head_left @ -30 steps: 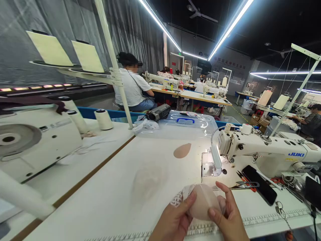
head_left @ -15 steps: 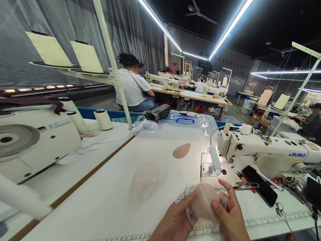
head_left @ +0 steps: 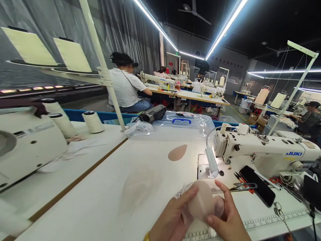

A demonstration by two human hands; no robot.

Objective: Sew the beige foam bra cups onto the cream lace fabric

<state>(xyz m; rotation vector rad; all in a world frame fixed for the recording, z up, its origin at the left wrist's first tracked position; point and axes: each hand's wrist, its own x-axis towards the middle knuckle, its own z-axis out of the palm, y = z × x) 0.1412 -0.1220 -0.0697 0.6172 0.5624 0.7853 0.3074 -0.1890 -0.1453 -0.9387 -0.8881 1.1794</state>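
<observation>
Both my hands hold a rounded beige foam cup (head_left: 202, 201) with a bit of white lace under it, low over the white table (head_left: 100, 201). My left hand (head_left: 170, 219) grips its left side with the thumb on top. My right hand (head_left: 229, 217) pinches its right side, index finger stretched over the top. A white Juki sewing machine (head_left: 260, 150) stands just beyond, to the right. A flat tan fabric piece (head_left: 177, 153) lies on the table further back.
Thread snips (head_left: 242, 184), a black phone (head_left: 258, 185) and cables lie right of the needle plate. A clear plastic bin lid (head_left: 180, 125) sits at the back. Another machine (head_left: 27, 144) and thread cones (head_left: 92, 122) stand on the left. Other people sew at tables behind.
My hands have turned the foam cup slightly and lifted it a little. The view has shifted somewhat to the right.
</observation>
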